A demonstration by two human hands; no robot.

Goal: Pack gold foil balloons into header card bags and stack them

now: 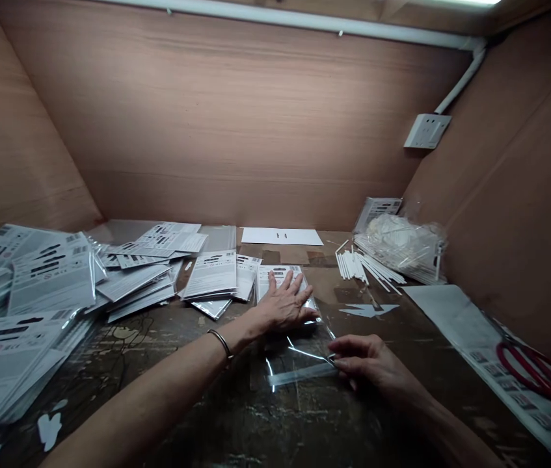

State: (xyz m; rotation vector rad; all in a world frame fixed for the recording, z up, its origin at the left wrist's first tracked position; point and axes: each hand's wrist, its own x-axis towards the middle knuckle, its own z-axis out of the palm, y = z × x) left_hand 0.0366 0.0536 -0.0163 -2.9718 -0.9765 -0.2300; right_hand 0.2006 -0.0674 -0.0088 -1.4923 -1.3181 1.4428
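Note:
My left hand (285, 305) lies flat with fingers spread, pressing on a white printed card (263, 286) at the middle of the table. A clear plastic sleeve (299, 374) reaches from under that hand toward me, its near end lying loose and shiny. Thumb and fingers of my right hand (370, 364) pinch the right edge of this sleeve near its open-looking end. Just left of my left hand is a small pile of sleeved cards (211, 276).
Many sleeved cards (53, 270) are heaped along the left. White sticks (358, 263) and a plastic bag (404, 244) lie at the back right. Red-handled scissors (524, 370) rest on a plastic sheet (445, 318) at right. A white card (282, 236) lies by the back wall.

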